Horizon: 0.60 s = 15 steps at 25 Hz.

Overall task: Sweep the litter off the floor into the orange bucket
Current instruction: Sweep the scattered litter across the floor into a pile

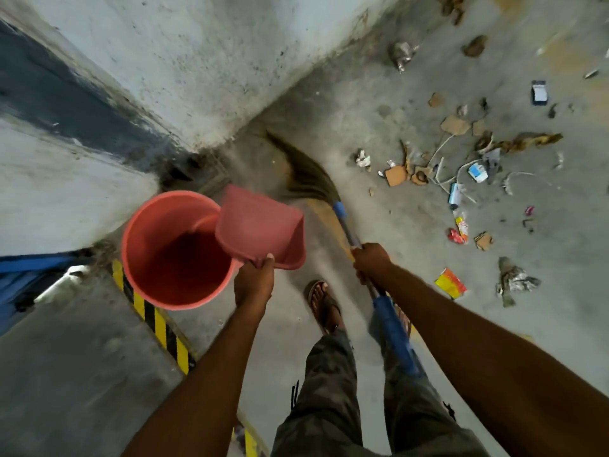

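litter: paper scraps, wrappers, card, leaves; light, loose, apt to scatter; strewn on the floor right of the orange bucket by the wall corner. broom: soft bristles; right hand grips its handle. dustpan: stiff, light; left hand holds its rim.

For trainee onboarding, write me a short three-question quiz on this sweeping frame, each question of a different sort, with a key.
1. True or false: the left hand holds the pink plastic dustpan close by the round orange plastic bucket.
2. Where does most of the scattered paper and cardboard litter lie? A in the bucket; B on the concrete floor, right of the blue-handled, brown-bristled broom; C in the dustpan.
3. Fill in: the right hand grips the broom by its ____.
Key: 1 true; 2 B; 3 handle.
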Motion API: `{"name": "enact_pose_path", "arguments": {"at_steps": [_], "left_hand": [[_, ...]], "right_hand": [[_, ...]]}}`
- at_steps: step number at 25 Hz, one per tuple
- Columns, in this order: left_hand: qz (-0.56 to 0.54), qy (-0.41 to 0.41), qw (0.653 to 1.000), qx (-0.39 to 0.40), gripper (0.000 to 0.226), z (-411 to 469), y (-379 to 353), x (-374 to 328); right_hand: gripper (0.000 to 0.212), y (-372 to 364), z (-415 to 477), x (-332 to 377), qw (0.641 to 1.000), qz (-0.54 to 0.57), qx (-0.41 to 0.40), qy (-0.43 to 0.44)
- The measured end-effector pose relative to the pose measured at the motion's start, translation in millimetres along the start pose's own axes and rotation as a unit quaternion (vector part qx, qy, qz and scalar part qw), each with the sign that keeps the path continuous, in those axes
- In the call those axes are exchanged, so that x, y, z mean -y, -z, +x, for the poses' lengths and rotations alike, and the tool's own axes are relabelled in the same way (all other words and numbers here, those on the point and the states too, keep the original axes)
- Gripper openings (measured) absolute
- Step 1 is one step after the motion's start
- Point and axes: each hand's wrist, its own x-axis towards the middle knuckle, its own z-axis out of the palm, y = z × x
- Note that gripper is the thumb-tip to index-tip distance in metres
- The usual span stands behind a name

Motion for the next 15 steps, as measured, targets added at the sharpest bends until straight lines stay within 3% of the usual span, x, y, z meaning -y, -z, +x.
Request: {"name": "enact_pose_path", "arguments": {"at_steps": [2,4,9,12,15], "left_hand": [[0.010,-0.015,1.000,0.001,0.057,-3.3,-1.0,1.4],[0.016,-0.025,1.000,0.006,0.066,-11.1,-5.6,7.7],[0.050,-0.038,0.998,0.004,0.083,-32.4,-23.3,54.5],[0.057,-0.035,0.998,-0.015,0.076,-72.6,-24.8,73.4],[0.030,-0.041,0.999,-0.009,0.061,-105.1,-37.0,103.9]], "right_hand": [[0.032,4.1,-6.3,-15.6,0.997,0.008,-0.068,-0.030],[0.029,-3.1,-26.7,-33.2,0.994,-0.007,-0.108,0.014],[0.025,-23.0,-78.3,-78.3,0.993,-0.058,0.006,0.104],[0.029,-11.3,-68.4,-107.4,0.998,-0.027,0.058,0.028],[0.031,-7.5,-65.5,-145.8,0.996,0.060,-0.039,-0.054]]}}
